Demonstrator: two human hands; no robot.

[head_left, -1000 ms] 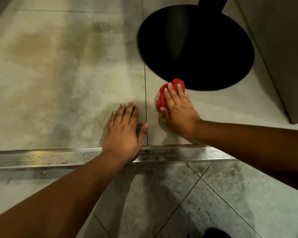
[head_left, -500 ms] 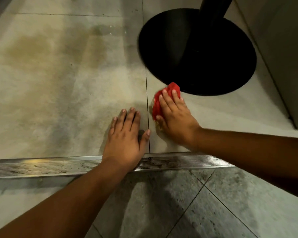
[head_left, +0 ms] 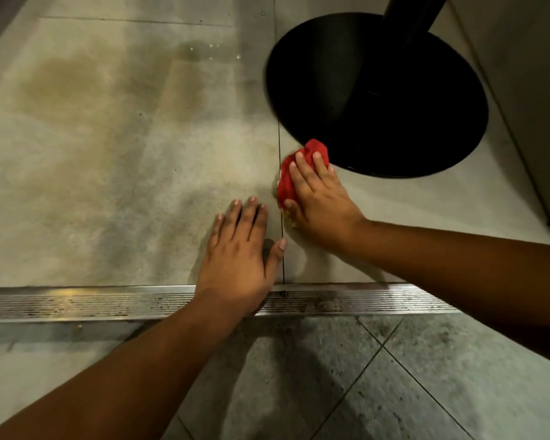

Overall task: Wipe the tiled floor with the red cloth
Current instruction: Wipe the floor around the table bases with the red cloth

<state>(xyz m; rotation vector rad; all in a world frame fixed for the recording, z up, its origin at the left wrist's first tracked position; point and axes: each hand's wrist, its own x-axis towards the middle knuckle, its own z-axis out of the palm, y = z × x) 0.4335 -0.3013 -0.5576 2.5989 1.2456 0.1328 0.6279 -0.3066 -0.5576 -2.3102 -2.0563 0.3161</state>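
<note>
A bunched red cloth [head_left: 288,179] lies on the pale tiled floor [head_left: 134,173], right beside a tile joint and close to a black round base. My right hand [head_left: 318,201] presses flat on the cloth, covering most of it; red shows past the fingertips and along the left side. My left hand [head_left: 240,252] rests palm down on the tile left of the joint, fingers spread, holding nothing. Brownish stains mark the floor at the upper left.
A black round pedestal base [head_left: 378,96] with a post stands just beyond the cloth. A metal grated strip [head_left: 77,303] runs across the floor under my left wrist. A pale wall [head_left: 527,90] rises at the right. Darker diagonal tiles [head_left: 394,392] lie nearer me.
My right hand and the cloth slid a little to the left, toward the tile joint and off the black base's edge. My left hand stays planted.
</note>
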